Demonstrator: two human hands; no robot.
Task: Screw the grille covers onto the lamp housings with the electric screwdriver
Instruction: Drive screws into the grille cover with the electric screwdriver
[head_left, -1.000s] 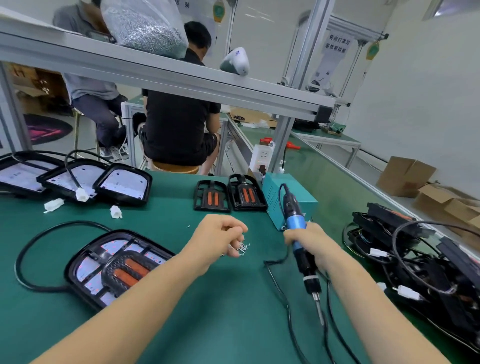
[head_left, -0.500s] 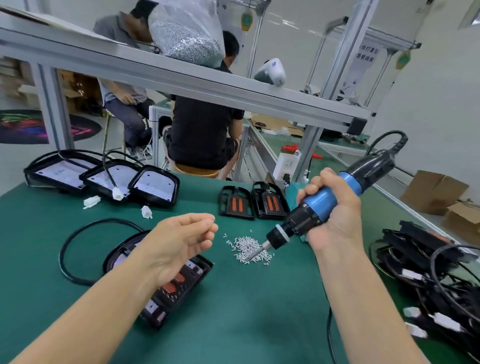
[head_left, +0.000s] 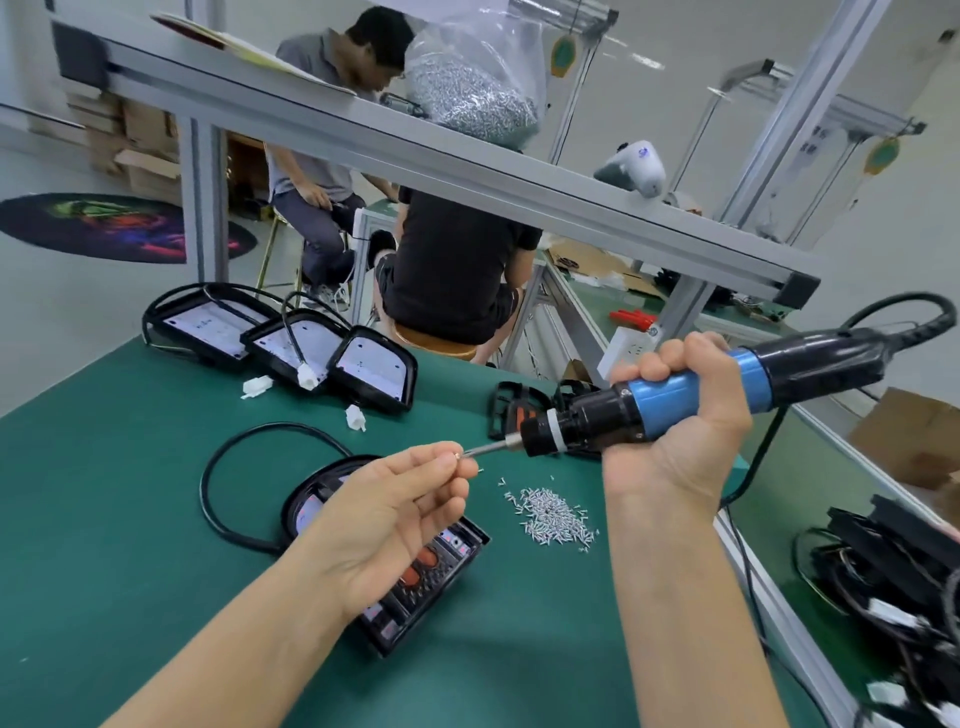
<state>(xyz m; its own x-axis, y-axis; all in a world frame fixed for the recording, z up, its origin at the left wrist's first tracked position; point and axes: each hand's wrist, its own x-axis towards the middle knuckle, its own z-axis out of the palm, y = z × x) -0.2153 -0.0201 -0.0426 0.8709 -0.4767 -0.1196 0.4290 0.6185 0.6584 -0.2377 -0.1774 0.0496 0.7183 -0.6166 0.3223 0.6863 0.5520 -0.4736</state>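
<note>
Since half a second ago, the left hand (head_left: 395, 514) has risen and now pinches a small screw (head_left: 457, 456) at the bit of the electric screwdriver (head_left: 691, 395), which the right hand (head_left: 680, 415) grips level above the green table (head_left: 130, 467). Beyond an aluminium frame (head_left: 467, 171), two people sit. Under the left hand lies a lamp housing (head_left: 431, 577) with its grille cover, loose screws (head_left: 550, 514) just beside.

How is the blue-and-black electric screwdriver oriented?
Near horizontal: the blue-and-black electric screwdriver, gripped by the right hand, points its bit at the left hand's fingers.
</note>
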